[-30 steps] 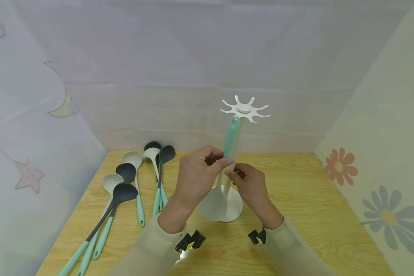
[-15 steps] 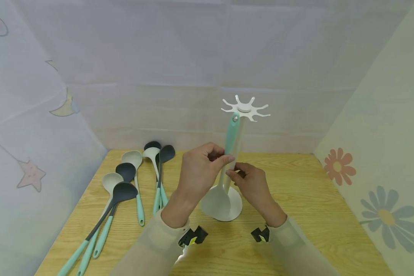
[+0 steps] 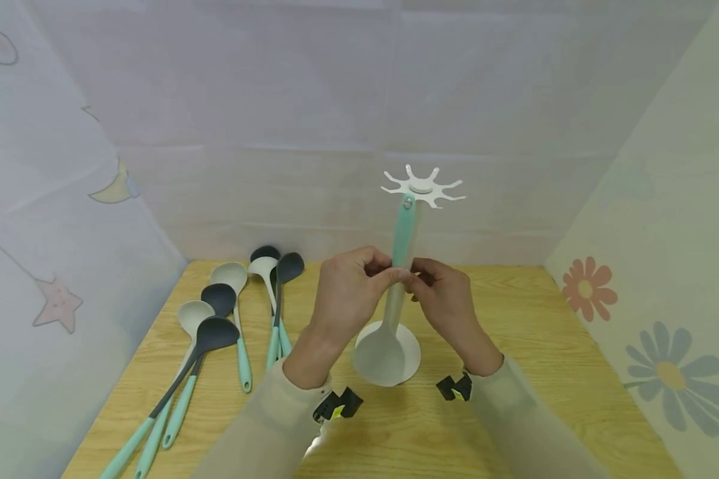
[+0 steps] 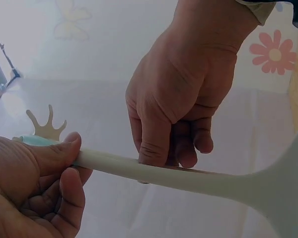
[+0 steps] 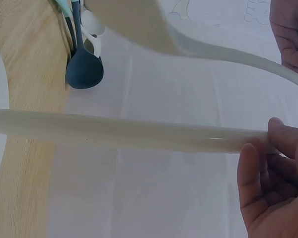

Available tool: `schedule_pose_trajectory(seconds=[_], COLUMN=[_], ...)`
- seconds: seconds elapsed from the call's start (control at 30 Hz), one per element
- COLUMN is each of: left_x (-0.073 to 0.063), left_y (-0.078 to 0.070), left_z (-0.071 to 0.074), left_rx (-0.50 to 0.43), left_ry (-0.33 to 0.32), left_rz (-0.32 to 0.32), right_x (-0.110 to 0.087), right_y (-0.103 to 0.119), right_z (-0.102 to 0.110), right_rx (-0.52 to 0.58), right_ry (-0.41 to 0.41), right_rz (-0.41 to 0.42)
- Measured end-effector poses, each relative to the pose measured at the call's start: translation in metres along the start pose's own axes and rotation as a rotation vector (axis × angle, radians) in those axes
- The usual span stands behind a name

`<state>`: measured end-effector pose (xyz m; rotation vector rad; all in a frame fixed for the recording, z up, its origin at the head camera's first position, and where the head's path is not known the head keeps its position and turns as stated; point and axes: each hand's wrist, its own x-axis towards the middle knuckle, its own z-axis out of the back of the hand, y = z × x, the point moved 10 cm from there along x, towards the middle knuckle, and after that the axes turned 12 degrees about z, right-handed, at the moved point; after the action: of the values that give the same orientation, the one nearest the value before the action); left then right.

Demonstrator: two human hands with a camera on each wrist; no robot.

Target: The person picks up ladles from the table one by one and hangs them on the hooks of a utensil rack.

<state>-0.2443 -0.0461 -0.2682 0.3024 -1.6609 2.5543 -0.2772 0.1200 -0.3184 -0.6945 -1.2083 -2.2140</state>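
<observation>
In the head view my left hand pinches a white spatula where its mint handle meets the white shaft. The spatula hangs head down, and the hole at its handle's end overlaps a front hook of the white utensil stand. My right hand grips the stand's pole just below the handle. The right wrist view shows thumb and fingers around this pole, apart from the spatula's shaft. The spatula head covers part of the stand's round base.
Several ladles and spoons with mint handles lie on the left of the wooden table, among them a dark ladle and a white one. Fabric walls surround the table at the back and both sides.
The spatula has shifted right, now in line with the pole and more upright. My right hand has slid up the pole, close to the left. The lying utensils have not moved.
</observation>
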Motion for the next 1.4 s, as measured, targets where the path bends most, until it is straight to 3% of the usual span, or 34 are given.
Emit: schedule_pose_trajectory(seconds=[0.4, 0.8, 1.13, 1.4], left_x=[0.006, 0.011, 0.011, 0.010], left_y=[0.004, 0.010, 0.007, 0.002], left_z=[0.001, -0.008, -0.005, 0.000], left_rx=[0.043, 0.052, 0.087, 0.109], left_ry=[-0.043, -0.020, -0.020, -0.031], left_rz=[0.009, 0.014, 0.017, -0.040], right_x=[0.001, -0.001, -0.001, 0.002], right_y=[0.005, 0.005, 0.002, 0.005], right_z=[0.000, -0.002, -0.003, -0.001], right_rx=[-0.014, -0.038, -0.033, -0.039], right_ry=[-0.033, -0.005, 0.003, -0.003], right_rz=[0.035, 0.046, 0.011, 0.020])
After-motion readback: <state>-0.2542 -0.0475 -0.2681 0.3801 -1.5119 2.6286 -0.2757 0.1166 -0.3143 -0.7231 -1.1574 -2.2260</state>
